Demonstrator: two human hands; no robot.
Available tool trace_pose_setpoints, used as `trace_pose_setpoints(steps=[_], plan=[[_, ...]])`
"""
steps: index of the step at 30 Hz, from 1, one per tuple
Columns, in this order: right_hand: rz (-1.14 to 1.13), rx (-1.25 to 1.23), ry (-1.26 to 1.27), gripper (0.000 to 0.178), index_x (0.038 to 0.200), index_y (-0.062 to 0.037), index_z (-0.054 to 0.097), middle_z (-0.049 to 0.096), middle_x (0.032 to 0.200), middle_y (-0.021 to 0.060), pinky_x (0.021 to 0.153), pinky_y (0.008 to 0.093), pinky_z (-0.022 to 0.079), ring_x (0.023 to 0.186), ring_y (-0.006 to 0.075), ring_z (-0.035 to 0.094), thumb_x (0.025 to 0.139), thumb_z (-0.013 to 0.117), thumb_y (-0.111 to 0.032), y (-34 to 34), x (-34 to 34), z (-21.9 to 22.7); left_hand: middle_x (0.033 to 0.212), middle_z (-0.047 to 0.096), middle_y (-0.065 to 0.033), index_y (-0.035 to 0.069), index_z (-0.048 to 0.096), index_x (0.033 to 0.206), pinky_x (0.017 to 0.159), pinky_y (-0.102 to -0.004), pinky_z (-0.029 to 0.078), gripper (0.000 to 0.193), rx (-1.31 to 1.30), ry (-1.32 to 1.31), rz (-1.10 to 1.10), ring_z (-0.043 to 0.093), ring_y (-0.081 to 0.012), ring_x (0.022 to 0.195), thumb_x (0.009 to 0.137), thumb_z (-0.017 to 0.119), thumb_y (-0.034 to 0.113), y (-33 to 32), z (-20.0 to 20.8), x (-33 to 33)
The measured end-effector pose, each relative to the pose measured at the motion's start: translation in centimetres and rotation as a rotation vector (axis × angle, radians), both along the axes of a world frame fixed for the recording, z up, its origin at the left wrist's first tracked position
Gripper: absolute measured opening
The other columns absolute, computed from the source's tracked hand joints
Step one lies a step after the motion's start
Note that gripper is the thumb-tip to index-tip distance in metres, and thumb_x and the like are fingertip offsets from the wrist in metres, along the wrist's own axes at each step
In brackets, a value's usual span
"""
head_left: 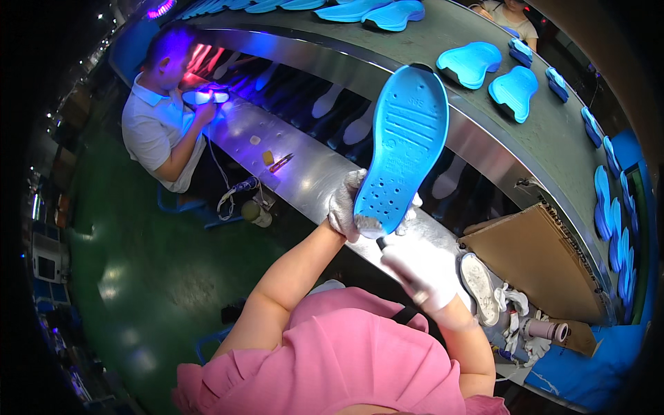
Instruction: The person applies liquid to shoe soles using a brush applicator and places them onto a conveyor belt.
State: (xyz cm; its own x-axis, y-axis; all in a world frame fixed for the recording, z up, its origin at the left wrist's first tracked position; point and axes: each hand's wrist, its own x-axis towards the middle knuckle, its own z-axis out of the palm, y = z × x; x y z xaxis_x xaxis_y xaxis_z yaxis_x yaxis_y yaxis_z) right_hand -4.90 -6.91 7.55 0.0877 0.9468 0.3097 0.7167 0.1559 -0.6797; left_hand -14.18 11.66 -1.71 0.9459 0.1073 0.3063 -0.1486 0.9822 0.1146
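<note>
A blue shoe sole (408, 131) stands tilted up in front of me, its grooved, dotted face turned toward me. My left hand (344, 204), in a pale glove, grips it near its lower end, with fingertips showing past the right edge. My right hand (437, 277), white-gloved and smeared by motion, is closed around a brush (401, 264) below the sole. The brush's pale tip touches or overlaps the sole's bottom end. Beneath both hands runs a shiny metal bench (304, 166).
Beyond the bench, a raised green conveyor belt (553, 111) carries several blue soles. A cardboard sheet (539, 259) leans at right, near a white sole (478, 287), loose gloves (513, 299) and a pinkish cylinder (546, 330). At left sits a co-worker (166, 111) holding a lit sole.
</note>
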Motion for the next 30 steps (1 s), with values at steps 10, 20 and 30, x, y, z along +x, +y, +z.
trace_pose_setpoints(steps=[10,20,30], plan=[[0.255,0.112,-0.419,0.016,0.097,-0.0072,0.070,0.072,0.096,0.0106,0.073,0.0358,0.054,0.079,0.0302,0.067,0.082,0.073,-0.011,-1.4,1.3,0.2,0.120,0.067,-0.0283,-0.014,0.058,0.128,0.098,-0.0522,0.053,0.058,0.159,0.266,-0.426,0.068,-0.0419,0.104,0.081,0.064,0.019,1.7,0.5,1.0],[-0.133,0.132,-0.043,0.022,0.095,-0.0081,0.071,0.074,0.099,0.0115,0.078,0.0362,0.056,0.085,0.0289,0.070,0.076,0.081,-0.004,-3.3,2.2,-2.0,0.121,0.069,-0.0225,-0.012,0.062,0.128,0.099,-0.0393,0.052,0.049,0.940,0.526,-0.090,0.069,-0.0284,0.106,0.084,0.068,0.009,2.3,1.7,4.3],[-0.161,0.099,-0.358,0.021,0.094,-0.0106,0.073,0.073,0.094,0.0074,0.069,0.0295,0.054,0.073,0.0233,0.069,0.075,0.081,-0.006,-5.8,3.0,0.0,0.120,0.072,-0.0162,-0.006,0.071,0.118,0.100,-0.0327,0.052,0.034,1.068,0.692,-0.101,0.069,-0.0220,0.108,0.088,0.072,0.010,1.1,6.4,5.6]])
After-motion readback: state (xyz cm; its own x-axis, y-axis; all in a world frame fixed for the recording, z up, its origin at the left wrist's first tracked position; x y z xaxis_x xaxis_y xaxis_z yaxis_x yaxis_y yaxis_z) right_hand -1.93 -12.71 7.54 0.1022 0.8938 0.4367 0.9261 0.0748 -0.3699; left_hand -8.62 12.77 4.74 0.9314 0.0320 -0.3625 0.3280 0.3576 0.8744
